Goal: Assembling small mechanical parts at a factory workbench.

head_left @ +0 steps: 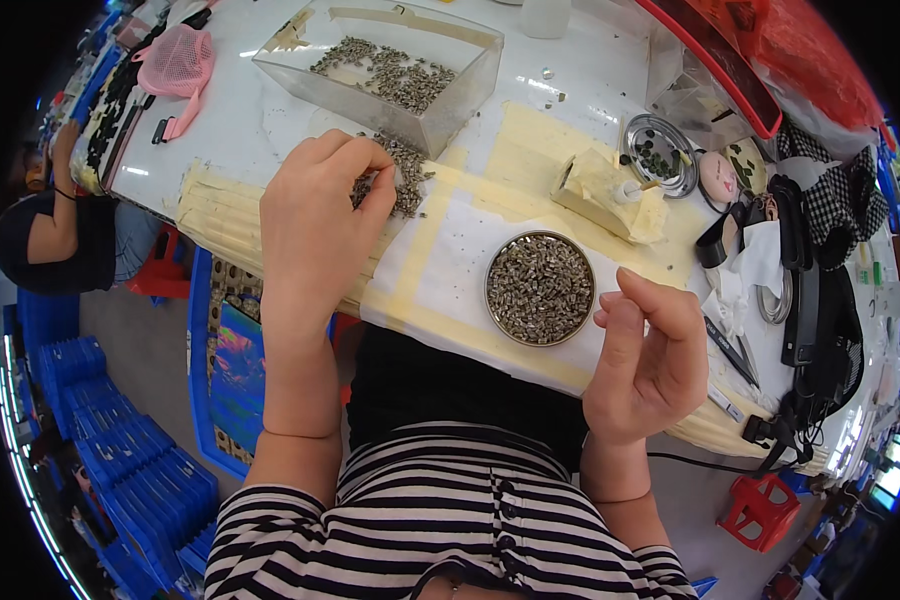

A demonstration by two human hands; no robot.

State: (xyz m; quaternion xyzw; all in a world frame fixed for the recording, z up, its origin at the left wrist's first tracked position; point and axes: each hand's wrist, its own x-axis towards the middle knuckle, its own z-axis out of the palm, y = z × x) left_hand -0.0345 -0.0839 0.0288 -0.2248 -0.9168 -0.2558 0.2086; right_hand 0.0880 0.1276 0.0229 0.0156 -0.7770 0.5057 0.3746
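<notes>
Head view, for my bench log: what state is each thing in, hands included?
Clear bin: open-topped, partly filled
Round tin: open, filled with small metal pieces
Metal pile: loose beside the bin
Round dish: open, dark bits inside
Blue trays: stacked
Left hand: fingers bent at the pile, grip unclear
Right hand: fingers curled beside the tin, grip unclear

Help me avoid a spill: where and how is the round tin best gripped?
Probably by the outer rim of the round tin, thumb and fingers on opposite sides, coming from the right, where the right hand is near. It sits open and full of loose metal pieces, so keep it level.
</notes>
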